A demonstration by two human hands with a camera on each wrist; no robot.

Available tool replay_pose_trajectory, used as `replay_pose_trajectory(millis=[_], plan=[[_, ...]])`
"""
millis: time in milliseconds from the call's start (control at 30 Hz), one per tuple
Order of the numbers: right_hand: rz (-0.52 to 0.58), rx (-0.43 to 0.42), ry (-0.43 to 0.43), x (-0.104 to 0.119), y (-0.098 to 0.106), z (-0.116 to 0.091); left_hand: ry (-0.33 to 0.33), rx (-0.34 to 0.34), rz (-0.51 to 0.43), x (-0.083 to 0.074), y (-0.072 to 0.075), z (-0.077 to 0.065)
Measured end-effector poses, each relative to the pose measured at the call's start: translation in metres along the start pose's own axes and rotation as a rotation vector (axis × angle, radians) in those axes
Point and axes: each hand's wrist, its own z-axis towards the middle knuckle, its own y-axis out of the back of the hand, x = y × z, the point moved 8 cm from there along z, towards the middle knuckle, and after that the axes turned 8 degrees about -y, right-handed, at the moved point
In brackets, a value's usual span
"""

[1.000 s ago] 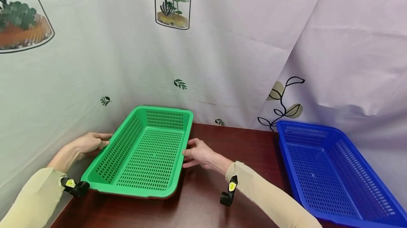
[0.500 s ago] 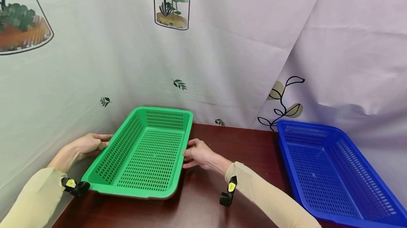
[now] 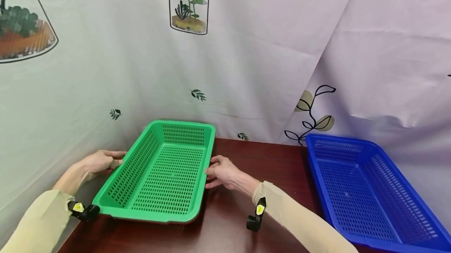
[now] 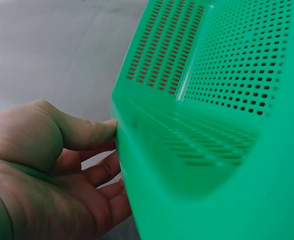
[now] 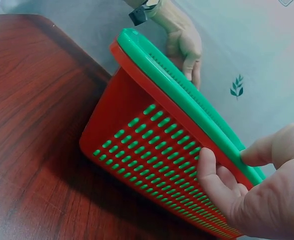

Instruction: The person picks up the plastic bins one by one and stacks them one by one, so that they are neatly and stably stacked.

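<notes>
A green plastic basket [image 3: 169,174] with slotted walls sits nested inside a red basket [image 5: 111,110], whose outer wall shows in the right wrist view. My left hand [image 3: 96,162] holds the long left side, thumb at the rim and fingers curled below it, as the left wrist view shows. On the opposite long side, my right hand [image 3: 224,172] pinches the stacked rims: the thumb lies on the green rim and the fingertips touch the red wall underneath. Nothing lies inside the green basket. From the head view the red basket is almost wholly hidden.
A blue slotted basket [image 3: 359,190] stands to the right on the dark red-brown table [image 3: 260,163]. Pale printed cloth [image 3: 246,69] hangs behind and along the left, close to my left hand. The table's left edge runs below my left wrist.
The green basket and both hands have shifted very slightly rightward against the cloth. The grip on each side looks the same, and the blue basket stays in place.
</notes>
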Motion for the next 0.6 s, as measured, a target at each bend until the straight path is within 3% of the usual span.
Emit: replay_pose_trajectory(millis=[233, 433, 600], plan=[[-0.017, 0.002, 0.000, 0.001, 0.008, -0.007, -0.021, 0.012, 0.036, -0.006, -0.009, -0.002], [-0.027, 0.030, 0.014, 0.001, 0.017, -0.012, -0.015, 0.037, -0.018, -0.010, -0.020, -0.004], [-0.043, 0.056, 0.030, 0.001, 0.027, -0.019, -0.023, 0.055, -0.004, -0.014, -0.027, -0.004]])
